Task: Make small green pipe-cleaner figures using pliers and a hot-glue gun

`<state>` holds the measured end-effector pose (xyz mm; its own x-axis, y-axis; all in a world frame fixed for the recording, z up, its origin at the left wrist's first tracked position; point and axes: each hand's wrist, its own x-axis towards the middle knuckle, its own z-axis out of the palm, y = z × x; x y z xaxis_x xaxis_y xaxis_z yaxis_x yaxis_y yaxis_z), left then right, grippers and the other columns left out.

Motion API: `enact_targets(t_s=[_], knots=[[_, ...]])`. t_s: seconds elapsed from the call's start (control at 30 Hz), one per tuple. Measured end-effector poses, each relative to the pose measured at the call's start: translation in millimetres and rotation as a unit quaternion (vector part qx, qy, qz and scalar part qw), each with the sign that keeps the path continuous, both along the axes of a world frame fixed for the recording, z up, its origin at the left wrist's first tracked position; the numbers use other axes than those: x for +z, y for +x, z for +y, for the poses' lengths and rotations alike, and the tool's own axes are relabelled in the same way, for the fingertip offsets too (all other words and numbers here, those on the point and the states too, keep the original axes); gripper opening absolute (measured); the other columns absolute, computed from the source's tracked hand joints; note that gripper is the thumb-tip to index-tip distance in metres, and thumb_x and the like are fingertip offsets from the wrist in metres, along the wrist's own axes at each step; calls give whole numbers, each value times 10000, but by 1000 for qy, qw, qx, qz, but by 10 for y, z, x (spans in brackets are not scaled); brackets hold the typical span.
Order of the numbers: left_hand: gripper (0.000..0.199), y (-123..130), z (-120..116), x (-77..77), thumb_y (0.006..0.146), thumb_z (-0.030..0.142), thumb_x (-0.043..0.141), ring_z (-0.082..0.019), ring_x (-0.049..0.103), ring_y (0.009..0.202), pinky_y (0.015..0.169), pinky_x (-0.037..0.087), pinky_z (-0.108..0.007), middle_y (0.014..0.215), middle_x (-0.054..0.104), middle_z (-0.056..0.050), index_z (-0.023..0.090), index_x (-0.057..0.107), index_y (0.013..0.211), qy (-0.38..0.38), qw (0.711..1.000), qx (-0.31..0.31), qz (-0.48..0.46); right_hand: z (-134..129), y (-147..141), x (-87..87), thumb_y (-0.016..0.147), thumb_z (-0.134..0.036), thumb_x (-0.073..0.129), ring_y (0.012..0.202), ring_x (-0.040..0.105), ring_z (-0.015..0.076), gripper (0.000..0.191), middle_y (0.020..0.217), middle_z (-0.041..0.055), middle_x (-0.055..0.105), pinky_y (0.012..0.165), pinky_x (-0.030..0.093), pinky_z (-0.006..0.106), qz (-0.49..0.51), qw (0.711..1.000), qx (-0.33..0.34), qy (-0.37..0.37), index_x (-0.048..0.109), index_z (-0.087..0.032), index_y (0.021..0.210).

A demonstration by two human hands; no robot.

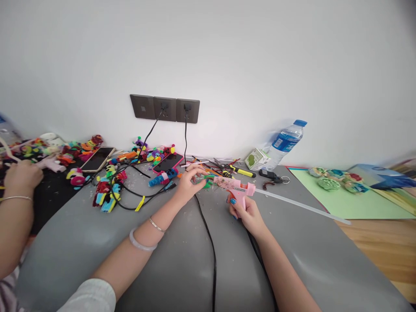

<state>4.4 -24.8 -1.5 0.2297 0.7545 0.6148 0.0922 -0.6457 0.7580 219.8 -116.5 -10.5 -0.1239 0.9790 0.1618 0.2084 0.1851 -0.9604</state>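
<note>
My right hand [245,212] is wrapped around the handle of a pink hot glue gun [238,190]. A long clear glue stick [302,206] sticks out of the gun's back end, and its speckled nozzle end points left. Just in front of the nozzle, my left hand [191,184] holds a small green pipe-cleaner piece [208,181] at its fingertips, the fingers curled toward the thumb. The exact grip on this piece is partly hidden. A blue pipe-cleaner roll [163,177] lies left of my left hand.
Scissors [221,166], a yellow cutter [243,172], a green-white box [256,159], a water bottle [284,145] and keys [276,177] lie along the wall. Black cables [208,234] cross the mat. Phones [98,159] and pipe-cleaner figures [107,190] are left, near another person's hand [22,177].
</note>
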Motion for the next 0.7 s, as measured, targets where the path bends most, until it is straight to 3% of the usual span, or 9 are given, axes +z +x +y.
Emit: enact_targets(t_s=[0.7], knots=[[140,-6,-3,1,780,112,634,-126,544,783,567,416,-209,1038,583,-73,184,668,896,0,1000,2,1,2,-13,17,893,-637,504,450,378,106,500,453,-29,468,486,293,259,-23,1000,-7,-3,475,-201,651]])
